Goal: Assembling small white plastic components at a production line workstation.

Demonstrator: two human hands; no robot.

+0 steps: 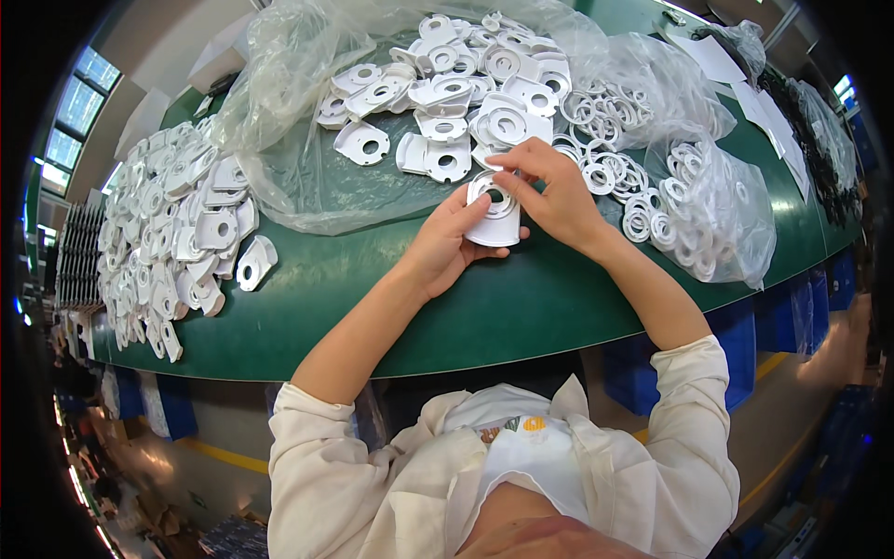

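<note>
Above the near part of the table, my left hand (449, 238) grips a white plastic bracket (494, 229), a flat-sided piece with a round hole and a rounded end. Its thumb lies across the front face, and the fingers curl behind. My right hand (551, 191) is closed in a pinch at the bracket's upper end, with thumb and forefinger close to the hole. A white ring (506, 207) seems to sit around that hole. What lies between the right fingertips is too small to make out.
Many similar white brackets (442, 98) lie on clear plastic sheeting (312, 200) ahead. Another heap of brackets (177, 238) covers the left side of the green table (391, 317). White rings (605, 172) spill from a clear bag (745, 224) on the right. Blue bins (633, 368) stand below the edge.
</note>
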